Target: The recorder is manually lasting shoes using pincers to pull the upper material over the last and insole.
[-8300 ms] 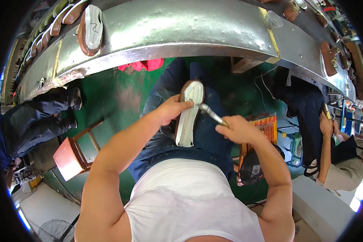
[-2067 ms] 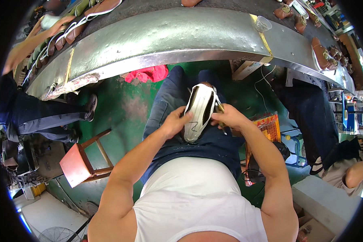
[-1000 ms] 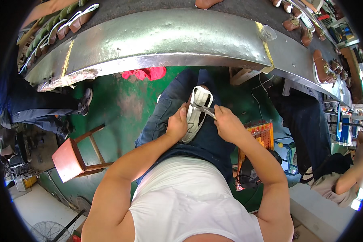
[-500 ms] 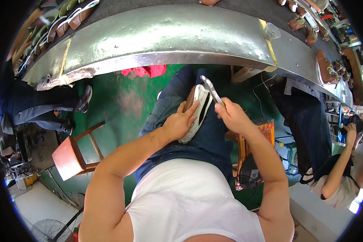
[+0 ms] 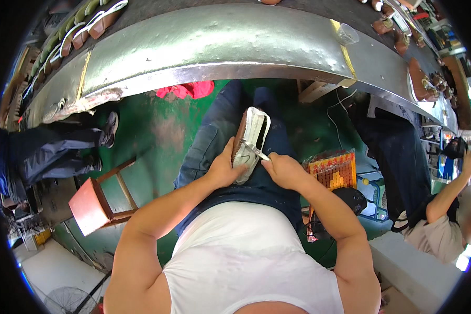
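A shoe [image 5: 254, 124] with a brown side and a white sole lies over my lap, its white underside up and a dark gap along its right side. My left hand [image 5: 226, 166] grips its lower left part, thumb over the white face and fingers along the brown side. In my right hand [image 5: 284, 169] is a small metal hammer [image 5: 259, 152], held by its pale handle. The hammer's head lies against or just over the middle of the shoe; I cannot tell whether they touch.
A metal-edged bench [image 5: 204, 47] curves across the front, with brown shoes [image 5: 421, 81] at right and more at left. A stool [image 5: 91, 205] stands at left, a beaded seat [image 5: 336, 171] at right. Red cloth [image 5: 188, 90] lies below the bench. People are on both sides.
My right hand has moved down and slightly left, bringing the hammer from the shoe's far end to its middle. My left hand has shifted slightly down and left along the shoe.
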The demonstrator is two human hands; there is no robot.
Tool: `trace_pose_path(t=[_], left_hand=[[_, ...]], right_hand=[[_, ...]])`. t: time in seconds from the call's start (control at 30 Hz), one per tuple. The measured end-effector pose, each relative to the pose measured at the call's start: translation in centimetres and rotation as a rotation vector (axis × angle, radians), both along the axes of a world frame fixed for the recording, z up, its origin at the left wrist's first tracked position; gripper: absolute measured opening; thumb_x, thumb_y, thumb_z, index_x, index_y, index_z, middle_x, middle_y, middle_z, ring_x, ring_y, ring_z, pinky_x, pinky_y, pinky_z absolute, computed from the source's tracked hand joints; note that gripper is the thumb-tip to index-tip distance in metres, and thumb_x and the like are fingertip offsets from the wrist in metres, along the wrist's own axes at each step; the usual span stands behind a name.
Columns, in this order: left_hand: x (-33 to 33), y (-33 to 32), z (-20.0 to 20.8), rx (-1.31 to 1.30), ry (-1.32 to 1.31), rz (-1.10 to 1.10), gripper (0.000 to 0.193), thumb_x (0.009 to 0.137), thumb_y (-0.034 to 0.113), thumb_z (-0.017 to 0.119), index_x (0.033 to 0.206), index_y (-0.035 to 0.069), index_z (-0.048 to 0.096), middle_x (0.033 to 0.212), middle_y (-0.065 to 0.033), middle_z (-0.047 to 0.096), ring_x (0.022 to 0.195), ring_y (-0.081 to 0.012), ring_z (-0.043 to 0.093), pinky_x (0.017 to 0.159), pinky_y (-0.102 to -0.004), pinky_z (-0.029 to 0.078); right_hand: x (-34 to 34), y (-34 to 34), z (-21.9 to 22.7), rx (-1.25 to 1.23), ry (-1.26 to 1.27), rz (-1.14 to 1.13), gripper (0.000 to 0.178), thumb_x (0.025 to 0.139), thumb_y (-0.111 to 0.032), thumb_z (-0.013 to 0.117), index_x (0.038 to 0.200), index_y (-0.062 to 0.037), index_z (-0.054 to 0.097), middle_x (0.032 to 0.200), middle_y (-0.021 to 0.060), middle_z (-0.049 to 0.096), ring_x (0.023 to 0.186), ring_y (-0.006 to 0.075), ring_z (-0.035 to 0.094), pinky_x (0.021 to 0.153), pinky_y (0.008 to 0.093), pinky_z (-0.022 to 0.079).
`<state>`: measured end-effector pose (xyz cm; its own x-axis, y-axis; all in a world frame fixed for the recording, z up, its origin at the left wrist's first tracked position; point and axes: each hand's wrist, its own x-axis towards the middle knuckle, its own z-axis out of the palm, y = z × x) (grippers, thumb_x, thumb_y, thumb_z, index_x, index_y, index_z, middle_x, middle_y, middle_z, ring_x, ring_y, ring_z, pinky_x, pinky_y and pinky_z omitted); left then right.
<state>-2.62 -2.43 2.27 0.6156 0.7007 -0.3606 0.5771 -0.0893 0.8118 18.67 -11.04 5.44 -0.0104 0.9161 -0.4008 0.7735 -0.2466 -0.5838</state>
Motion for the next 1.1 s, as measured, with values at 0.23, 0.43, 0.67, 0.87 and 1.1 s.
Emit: trace_pose_path(t=[0.23, 0.43, 0.67, 0.87, 1.1], left_hand=[[1.1, 3.5, 7.3, 0.097, 0.432, -0.228, 0.097, 0.074, 0.024, 0.079, 0.151, 0.005, 0.023, 0.113, -0.0284, 0.065, 0.102, -0.0442, 0.064, 0.090, -0.0454, 0.051], [1.7, 6.6, 12.2, 0.177, -0.584, 0.164, 0.062, 0.078, -0.001, 0.077, 0.130, 0.003, 0.042, 0.103, -0.0168, 0.068, 0.096, -0.0211, 0.069, 0.081, -0.0336, 0.056], [7.9, 10.2, 4.7, -0.394, -0.364, 0.184, 0.035, 0.093, 0.023, 0.070, 0.117, -0.003, 0.063, 0.099, -0.0075, 0.069, 0.090, -0.0125, 0.063, 0.081, -0.0299, 0.053], [1.0, 2.9, 2.4, 0.055, 0.122, -0.103, 0.068, 0.084, 0.023, 0.074, 0.142, 0.000, 0.046, 0.129, -0.0260, 0.058, 0.112, -0.0316, 0.062, 0.085, -0.0359, 0.053], [1.2, 1.4, 2.2, 0.402, 0.029, -0.025, 0.021, 0.094, 0.016, 0.058, 0.106, 0.004, 0.070, 0.082, -0.0221, 0.067, 0.074, -0.0386, 0.067, 0.065, -0.0429, 0.054]], right_hand=[[0.8, -3.8, -1.9, 0.109, 0.576, -0.506, 0.039, 0.104, -0.034, 0.046, 0.092, 0.0006, 0.058, 0.074, 0.0102, 0.064, 0.067, 0.0194, 0.064, 0.064, 0.0337, 0.050], [1.4, -5.0, -3.9, 0.098, 0.933, -0.730, 0.030, 0.103, -0.028, 0.047, 0.106, 0.0005, 0.057, 0.088, 0.0052, 0.064, 0.071, 0.0138, 0.062, 0.067, 0.0291, 0.050], [0.8, -5.4, -4.8, 0.263, 0.861, -0.581, 0.027, 0.096, -0.018, 0.060, 0.115, -0.0002, 0.056, 0.089, 0.0037, 0.062, 0.076, 0.0120, 0.061, 0.073, 0.0281, 0.050], [2.0, -4.0, 3.1, -0.086, 0.365, -0.276, 0.026, 0.092, -0.016, 0.060, 0.114, -0.0016, 0.058, 0.095, 0.0204, 0.064, 0.089, 0.0322, 0.064, 0.080, 0.0383, 0.049], [1.8, -2.6, 4.4, -0.037, 0.315, -0.014, 0.034, 0.090, -0.016, 0.060, 0.114, 0.0073, 0.056, 0.104, 0.0286, 0.063, 0.096, 0.0456, 0.062, 0.085, 0.0464, 0.048]])
